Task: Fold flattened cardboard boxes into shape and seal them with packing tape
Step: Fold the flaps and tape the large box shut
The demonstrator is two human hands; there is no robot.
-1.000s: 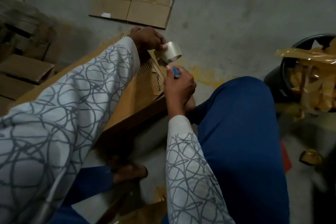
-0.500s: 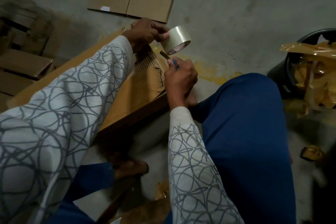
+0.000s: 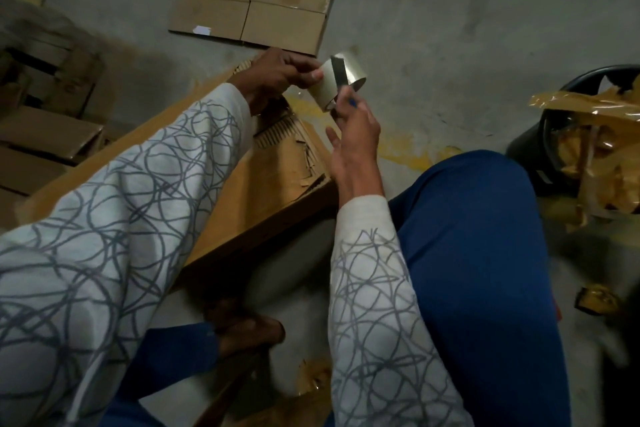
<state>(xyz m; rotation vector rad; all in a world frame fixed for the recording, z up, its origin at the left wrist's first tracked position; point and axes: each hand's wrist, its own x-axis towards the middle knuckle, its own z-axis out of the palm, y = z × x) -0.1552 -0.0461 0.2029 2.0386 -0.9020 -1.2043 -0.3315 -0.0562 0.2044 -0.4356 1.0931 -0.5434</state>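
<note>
Pinches tape (image 3: 341, 81) in left hand (image 3: 277, 74), fingers curled, just above the far corner of box (image 3: 263, 184). Lays blade (image 3: 337, 74) across tape with right hand (image 3: 353, 135), thumb and forefinger pinching its blue handle.

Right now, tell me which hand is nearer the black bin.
Right. The right hand, holding a cutter, sits left of the bin; the left hand, gripping the tape roll, farther left.

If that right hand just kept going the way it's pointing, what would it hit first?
Most likely the tape roll held by the left hand. The right hand points up at it, and the cutter it holds seems to lie across the roll, though depth is hard to judge.
</note>
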